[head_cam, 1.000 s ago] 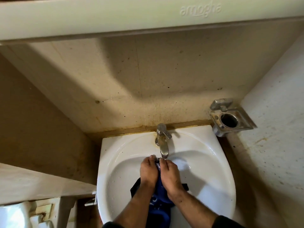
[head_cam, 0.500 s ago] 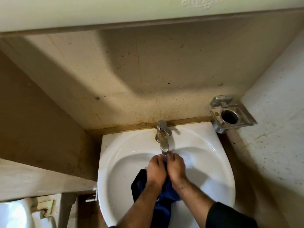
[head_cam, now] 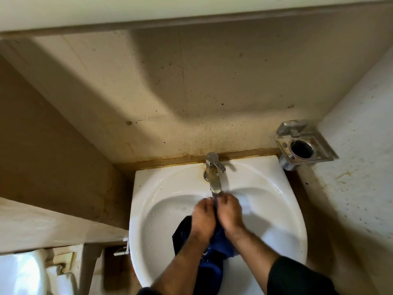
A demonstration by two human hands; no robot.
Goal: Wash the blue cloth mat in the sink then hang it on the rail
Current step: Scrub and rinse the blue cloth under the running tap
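The blue cloth mat (head_cam: 219, 244) hangs bunched in the white sink (head_cam: 161, 209), its top edge held just under the spout of the metal tap (head_cam: 213, 175). My left hand (head_cam: 203, 218) and my right hand (head_cam: 230, 212) sit side by side, both gripping the upper part of the mat with curled fingers. The lower folds of the mat drape down toward the sink's front rim between my forearms. No rail is in view.
A metal holder (head_cam: 304, 144) with a round hole is fixed to the wall right of the sink. A pale ledge (head_cam: 53, 226) runs at the left, with a white toilet tank (head_cam: 23, 273) below it. A shelf (head_cam: 148, 9) overhangs above.
My two hands have drawn closer together and shifted slightly right under the spout, still holding the mat. The camera has tilted down a little.
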